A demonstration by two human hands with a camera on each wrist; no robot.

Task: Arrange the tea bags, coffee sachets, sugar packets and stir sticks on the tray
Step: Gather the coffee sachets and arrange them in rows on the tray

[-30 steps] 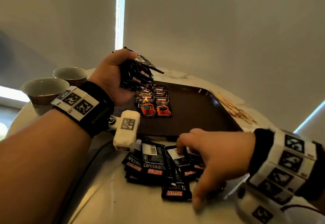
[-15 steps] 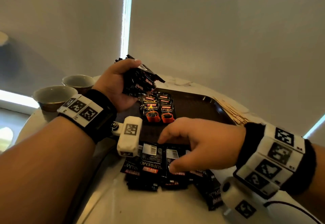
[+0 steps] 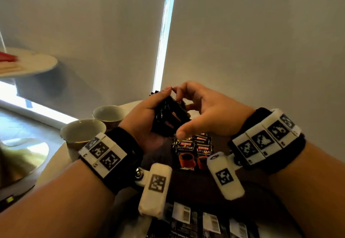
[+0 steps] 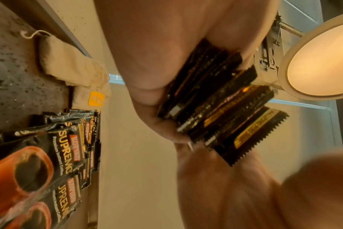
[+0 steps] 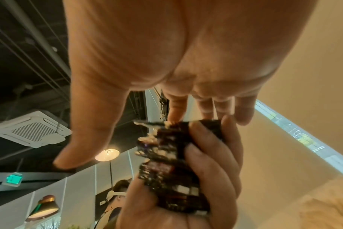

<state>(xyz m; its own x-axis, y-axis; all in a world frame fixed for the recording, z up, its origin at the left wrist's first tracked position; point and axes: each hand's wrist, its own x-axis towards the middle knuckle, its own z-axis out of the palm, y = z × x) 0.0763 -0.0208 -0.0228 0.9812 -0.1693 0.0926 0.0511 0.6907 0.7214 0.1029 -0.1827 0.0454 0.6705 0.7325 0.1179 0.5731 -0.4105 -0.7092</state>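
My left hand [image 3: 147, 118] grips a thick stack of black coffee sachets [image 3: 168, 120] above the dark brown tray [image 3: 186, 183]. My right hand [image 3: 203, 107] arches over the stack with straight fingers, their tips touching its top edge, thumb spread apart. In the right wrist view the right fingertips [image 5: 174, 117] meet the stack [image 5: 172, 167]. Two rows of overlapping coffee sachets [image 3: 194, 150] lie on the tray. More loose sachets [image 3: 196, 221] lie on the table in front of it. A tea bag [image 4: 72, 65] with a yellow tag lies at the tray's edge.
Two ceramic cups [image 3: 82, 135] [image 3: 108, 114] stand on the table to the left of the tray. A second round table [image 3: 28, 64] is further left. A grey wall rises behind the table.
My right hand left the loose sachets on the table and rose to the stack in my left hand. The left hand lifted a little, still holding the stack.
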